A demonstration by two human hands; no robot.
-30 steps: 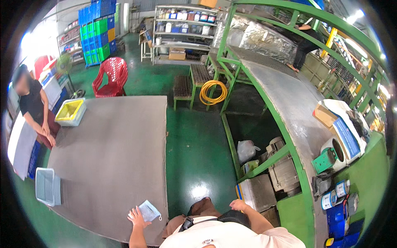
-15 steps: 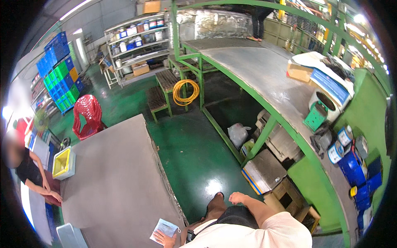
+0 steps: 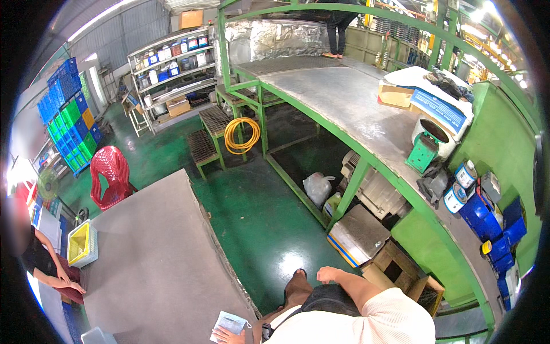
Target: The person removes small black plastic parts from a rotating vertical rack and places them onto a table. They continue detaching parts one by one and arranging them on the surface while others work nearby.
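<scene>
My left hand [image 3: 230, 337] overlaps the pale-blue rectangular face mask [image 3: 234, 319] by the flat grey worktop [image 3: 149, 264]'s right edge, perhaps steadying it; fingers clamped or not, I can't tell. My right hand [image 3: 327, 275] curls, fingers together.

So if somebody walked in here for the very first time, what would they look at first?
Probably the shiny red chair beyond the far end of the grey table, and the yellow hose coiled beside the dark steps. The tall stack of blue and green crates at the back left stands out too, and the pale blue mask under the person's left hand.
</scene>
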